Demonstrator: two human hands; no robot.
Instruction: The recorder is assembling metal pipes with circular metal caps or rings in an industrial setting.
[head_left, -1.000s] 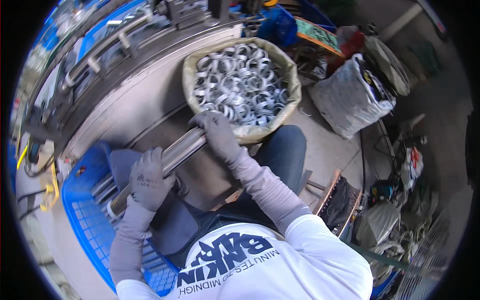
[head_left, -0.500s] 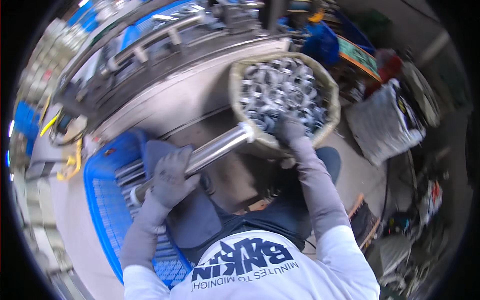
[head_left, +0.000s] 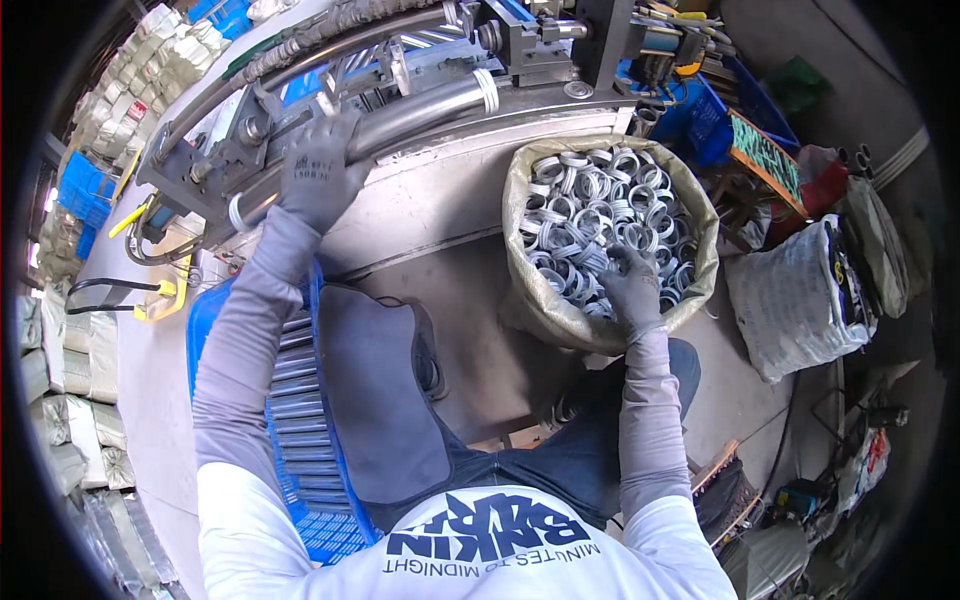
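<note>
A shiny metal tube (head_left: 425,115) with a white ring (head_left: 487,91) around its right end lies along the front of the machine. My left hand (head_left: 322,172), in a grey glove, is closed over the tube. Another pale ring (head_left: 238,212) shows at the tube's lower left end. My gloved right hand (head_left: 635,292) reaches into a sack (head_left: 522,215) full of white and grey rings (head_left: 575,210). Its fingers are bent among the rings; what they pinch, if anything, I cannot make out.
A blue basket (head_left: 325,440) with several metal tubes (head_left: 300,385) stands at my left beside a grey board (head_left: 385,400). Along the far side runs the metal machine (head_left: 550,50). A white sack (head_left: 795,300) and blue bins (head_left: 705,110) are on the right.
My left hand has carried the tube up and away from the basket to the machine. My right hand stays over the sack, its fingers now showing among the rings.
</note>
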